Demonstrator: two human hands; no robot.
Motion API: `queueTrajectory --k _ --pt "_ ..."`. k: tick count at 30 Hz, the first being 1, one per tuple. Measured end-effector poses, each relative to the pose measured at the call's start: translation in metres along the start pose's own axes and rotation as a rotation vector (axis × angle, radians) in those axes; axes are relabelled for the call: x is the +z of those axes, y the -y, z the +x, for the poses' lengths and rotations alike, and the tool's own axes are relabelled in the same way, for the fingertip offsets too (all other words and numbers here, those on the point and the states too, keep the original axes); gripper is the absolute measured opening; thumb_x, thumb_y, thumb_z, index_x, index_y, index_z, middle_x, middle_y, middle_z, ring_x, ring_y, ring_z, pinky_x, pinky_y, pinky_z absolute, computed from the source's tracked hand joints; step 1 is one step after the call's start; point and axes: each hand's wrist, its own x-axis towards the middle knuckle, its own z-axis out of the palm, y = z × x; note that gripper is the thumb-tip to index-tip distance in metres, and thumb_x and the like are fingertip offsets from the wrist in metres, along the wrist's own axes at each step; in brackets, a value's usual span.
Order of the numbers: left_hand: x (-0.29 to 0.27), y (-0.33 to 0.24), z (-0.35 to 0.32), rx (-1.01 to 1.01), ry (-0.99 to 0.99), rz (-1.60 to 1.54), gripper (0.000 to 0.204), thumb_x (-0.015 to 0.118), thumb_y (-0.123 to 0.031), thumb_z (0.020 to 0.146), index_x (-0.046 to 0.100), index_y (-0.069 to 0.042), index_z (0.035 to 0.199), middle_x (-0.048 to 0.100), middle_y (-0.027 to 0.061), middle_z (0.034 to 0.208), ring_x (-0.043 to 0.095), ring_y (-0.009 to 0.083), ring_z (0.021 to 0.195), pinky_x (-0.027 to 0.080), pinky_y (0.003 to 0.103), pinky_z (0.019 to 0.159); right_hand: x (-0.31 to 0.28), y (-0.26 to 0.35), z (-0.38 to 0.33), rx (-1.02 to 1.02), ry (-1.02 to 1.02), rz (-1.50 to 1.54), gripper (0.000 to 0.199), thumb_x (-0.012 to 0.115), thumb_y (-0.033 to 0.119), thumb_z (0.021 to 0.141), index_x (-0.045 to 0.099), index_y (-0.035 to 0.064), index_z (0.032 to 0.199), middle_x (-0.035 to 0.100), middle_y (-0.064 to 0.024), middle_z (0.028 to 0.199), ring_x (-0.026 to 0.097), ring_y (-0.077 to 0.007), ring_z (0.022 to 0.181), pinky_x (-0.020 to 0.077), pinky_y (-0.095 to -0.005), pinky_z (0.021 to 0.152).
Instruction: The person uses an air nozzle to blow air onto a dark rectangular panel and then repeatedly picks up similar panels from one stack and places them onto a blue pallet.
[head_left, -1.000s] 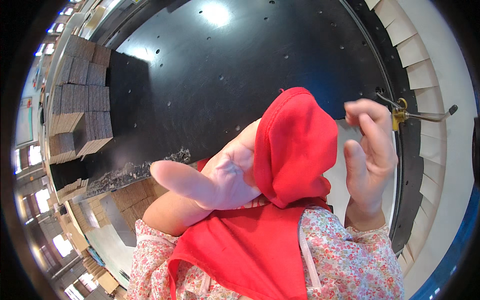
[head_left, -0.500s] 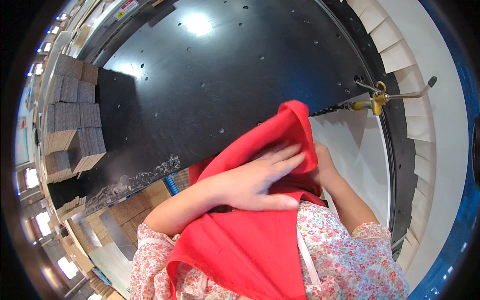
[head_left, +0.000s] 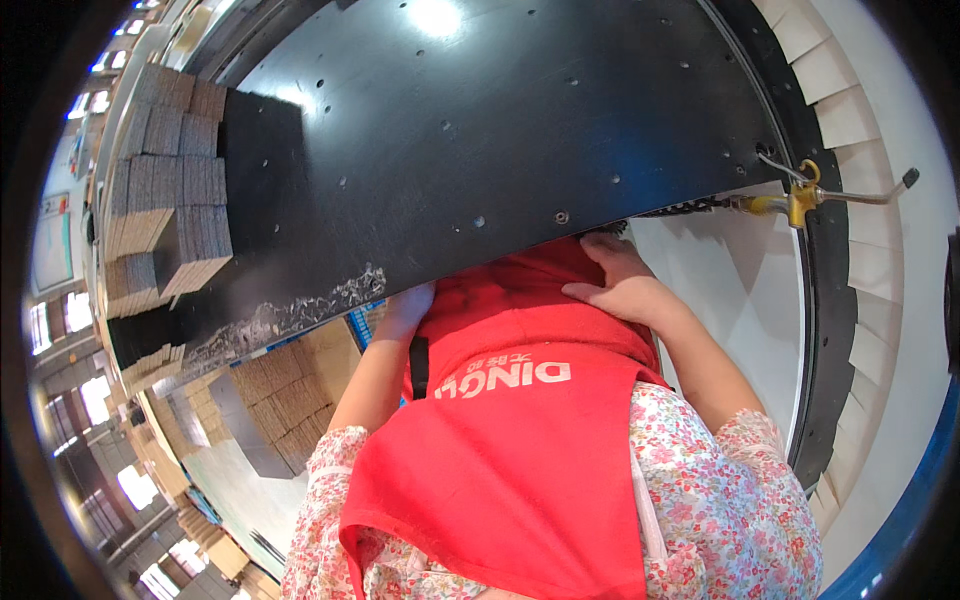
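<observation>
A red apron (head_left: 500, 450) with pale printing covers my front over a floral garment (head_left: 720, 480). On the apron's right side, close to the table edge, lies my right hand (head_left: 628, 284), its thumb apart from the fingers. It appears to press on the cloth and no object shows in it. At the apron's left side, my left hand (head_left: 410, 302) touches or nearly touches the cloth just under the table's front edge. Its fingers are hidden there. The lower red cloth hangs smooth below my waist.
A black table (head_left: 480, 120) dotted with small holes spreads ahead of me, its front edge scuffed at left. Grey-brown blocks (head_left: 170, 180) are stacked on its left end, and more stacked pieces (head_left: 285, 400) sit below. A yellow air-gun fitting (head_left: 803, 200) with a coiled hose hangs at right.
The lifted red apron flap has come down flat. My left hand has moved from across the flap to the apron's left side. My right hand has emerged from behind the cloth. The view has shifted.
</observation>
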Motion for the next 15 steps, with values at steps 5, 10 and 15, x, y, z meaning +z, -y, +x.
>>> queueTrajectory --k 5,10,15 --pt "-0.018 0.016 -0.03 -0.159 0.062 -0.325 0.051 0.054 -0.035 0.099 0.052 -0.005 0.141 0.045 0.0242 0.149 0.037 0.0406 0.141 0.029 0.045 0.117 0.012 -0.049 0.024 0.182 -0.059 0.005 0.016 0.059 0.016 0.084 0.069 0.0068 0.094 0.066 -0.0219 0.101 0.063 -0.0427 0.093 0.0507 -0.0514 0.082" --pt "-0.163 -0.054 -0.085 -0.201 0.346 -0.582 0.034 0.055 -0.019 0.1 0.063 -0.001 0.128 0.062 0.0238 0.13 0.058 0.0392 0.123 0.043 0.04 0.106 0.011 -0.137 -0.012 0.403 -0.578 0.097 0.019 0.057 0.007 0.09 0.071 0.0001 0.101 0.069 -0.0248 0.097 0.066 -0.0406 0.091 0.0521 -0.0419 0.08" --pt "-0.275 -0.122 -0.075 0.329 0.03 -1.072 0.025 0.062 -0.002 0.088 0.072 0.0 0.11 0.068 0.0189 0.105 0.066 0.0318 0.101 0.052 0.04 0.091 0.024 -0.165 -0.064 0.684 0.077 -0.17 0.034 0.064 0.018 0.088 0.068 0.0007 0.117 0.068 -0.0273 0.109 0.065 -0.0409 0.103 0.0527 -0.0458 0.09"
